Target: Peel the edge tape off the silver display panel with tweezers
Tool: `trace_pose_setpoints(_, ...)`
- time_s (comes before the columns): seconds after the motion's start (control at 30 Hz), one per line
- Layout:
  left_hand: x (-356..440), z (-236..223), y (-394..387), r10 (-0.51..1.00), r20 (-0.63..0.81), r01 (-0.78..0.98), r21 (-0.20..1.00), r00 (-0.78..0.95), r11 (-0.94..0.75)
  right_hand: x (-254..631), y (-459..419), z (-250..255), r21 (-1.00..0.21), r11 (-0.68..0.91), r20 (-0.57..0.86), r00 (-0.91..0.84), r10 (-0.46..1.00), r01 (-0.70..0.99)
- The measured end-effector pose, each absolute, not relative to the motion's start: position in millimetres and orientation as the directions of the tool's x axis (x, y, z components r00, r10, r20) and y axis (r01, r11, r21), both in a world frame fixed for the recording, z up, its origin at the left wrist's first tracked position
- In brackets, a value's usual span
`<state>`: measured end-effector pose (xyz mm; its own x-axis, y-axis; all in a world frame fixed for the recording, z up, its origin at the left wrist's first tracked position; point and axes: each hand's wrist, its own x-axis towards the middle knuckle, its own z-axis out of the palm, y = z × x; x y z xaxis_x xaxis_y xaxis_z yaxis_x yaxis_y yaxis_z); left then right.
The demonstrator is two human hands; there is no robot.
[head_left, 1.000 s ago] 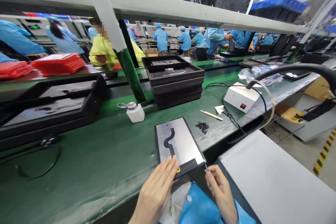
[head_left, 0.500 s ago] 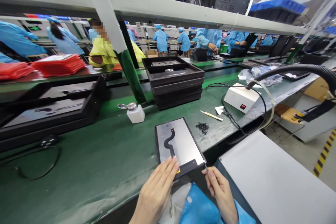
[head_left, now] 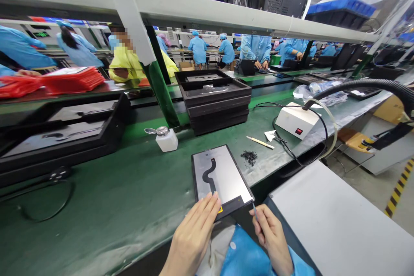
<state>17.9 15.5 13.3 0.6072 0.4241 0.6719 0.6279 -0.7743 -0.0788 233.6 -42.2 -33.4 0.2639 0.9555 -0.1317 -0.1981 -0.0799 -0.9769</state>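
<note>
A display panel [head_left: 226,168] lies back up at the bench's front edge, its silvery back crossed by a curved black flex cable [head_left: 208,177] with a black strip along the near side. My left hand [head_left: 197,224] rests flat on the near left corner, fingers stretched out together, partly covering a yellow-edged mark. At the near right corner, my right hand [head_left: 268,228] pinches a thin grey blade-like tool [head_left: 255,211], its tip against or very close to the panel's edge. Most of that tool is hidden by my fingers.
Black crumbs [head_left: 249,158] and a pen-like craft knife [head_left: 260,142] lie right of the panel. Beyond stand a white pump bottle [head_left: 167,139], stacked black trays [head_left: 216,103] and a white box [head_left: 299,120] with a hose. Co-workers in blue sit further back.
My hands and the panel stay almost where they were; the tool in my right hand shows slightly more of its length. In the background, a co-worker's hands have moved lower.
</note>
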Motion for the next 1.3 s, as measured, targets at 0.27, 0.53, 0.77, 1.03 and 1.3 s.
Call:
trace_pose_setpoints(0.27, 18.5, 14.5, 15.3, 0.429, 0.663, 0.622, -0.07, 0.613, -0.78, 231.6, -42.6, -27.2, -0.976, -0.05, -0.109, 0.276, 0.955, -0.211)
trace_pose_setpoints(0.53, 18.9, 14.3, 15.4, 0.426, 0.661, 0.63, -0.091, 0.618, -0.771, 230.9, -45.1, -29.7, -0.958, -0.112, -0.177, 0.236, 0.955, -0.264)
trace_pose_setpoints(0.77, 21.2, 15.1, 15.1, 0.425, 0.666, 0.633, -0.092, 0.613, -0.768, 228.9, -45.8, -24.9, -0.966, -0.081, -0.153, 0.289, 0.945, -0.247)
trace_pose_setpoints(1.03, 21.2, 12.0, 13.9, 0.467, 0.676, 0.643, -0.013, 0.57, -0.765, 227.3, -45.7, -28.1, -0.959, -0.13, -0.192, 0.242, 0.951, -0.251)
trace_pose_setpoints(1.3, 21.3, 9.4, 13.9, 0.473, 0.679, 0.646, -0.002, 0.561, -0.764, 224.4, -46.9, -13.6, -0.948, -0.179, -0.248, 0.259, 0.934, -0.263)
